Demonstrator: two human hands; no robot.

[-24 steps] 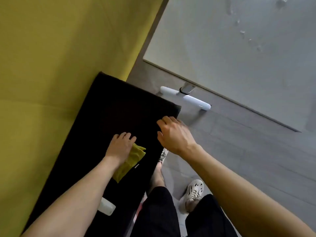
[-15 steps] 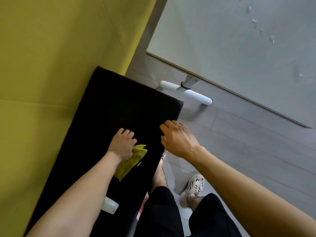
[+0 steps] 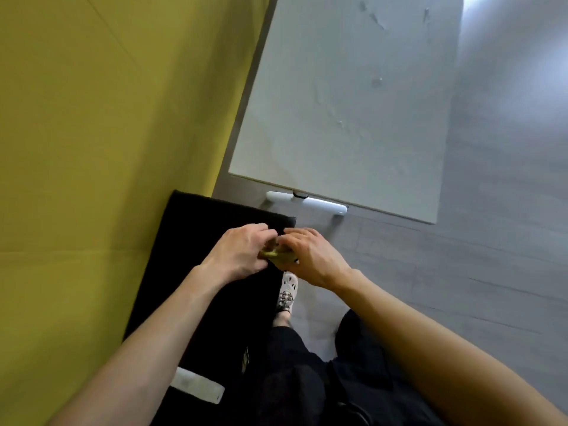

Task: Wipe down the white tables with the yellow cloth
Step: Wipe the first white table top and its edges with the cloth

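Yellow cloth (image 3: 274, 256) gripped by left hand (image 3: 238, 253) and right hand (image 3: 315, 256) over black bench (image 3: 212, 226) end, white table (image 3: 338, 103) beyond.

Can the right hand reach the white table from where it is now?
Probably yes, with a step forward: only bare floor lies between the white table and the right hand, which holds the yellow cloth.

Dim, soft indoor light. A pale glare washes the floor (image 3: 519, 75) far above and right of the right grip (image 3: 310, 256). The black pad (image 3: 196, 241) under the left grip (image 3: 239, 253) is crushed to featureless dark. Straight edges bow outward, and the whole frame is slightly soft.
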